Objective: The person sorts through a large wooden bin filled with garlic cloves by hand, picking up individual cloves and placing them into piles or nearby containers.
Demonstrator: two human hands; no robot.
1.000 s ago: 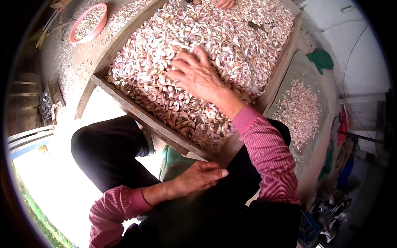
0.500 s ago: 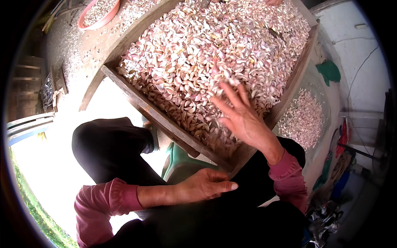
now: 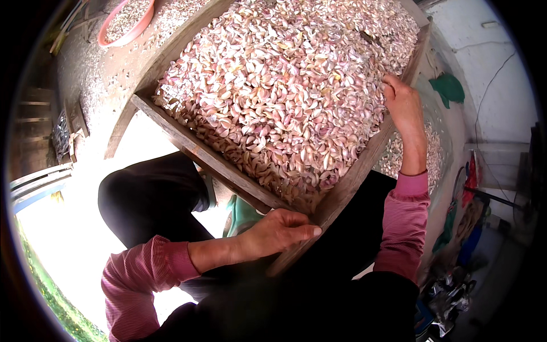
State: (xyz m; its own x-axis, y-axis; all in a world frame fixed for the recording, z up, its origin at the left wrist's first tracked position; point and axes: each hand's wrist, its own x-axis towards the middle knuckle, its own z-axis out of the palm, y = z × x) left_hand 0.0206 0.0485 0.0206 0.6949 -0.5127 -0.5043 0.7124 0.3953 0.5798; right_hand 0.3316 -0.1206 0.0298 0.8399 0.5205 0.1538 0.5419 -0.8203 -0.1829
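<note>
A wooden tray point(image 3: 191, 137) in front of me is heaped with pinkish-white garlic cloves point(image 3: 296, 80). My right hand point(image 3: 405, 105) is over the tray's right side board, its fingers curled in toward the cloves at the edge. Whatever its fingertips hold is hidden. My left hand point(image 3: 276, 232) is closed at the tray's near corner, thumb lying along the top and pointing right. The undersides of its fingers do not show, so I cannot make out whether it grips the wood or something else.
At the upper left a pink basin point(image 3: 126, 25) holds more cloves. Another pile of cloves point(image 3: 427, 154) lies on the floor to the right, below a green cloth-like thing point(image 3: 448, 89). Under the tray's near side is a green stool-like object point(image 3: 242, 215).
My right hand has moved from spread over the cloves to the tray's right edge, fingers now curled. The view has shifted, and my left hand now overlaps the near corner. Another person's hand left view.
</note>
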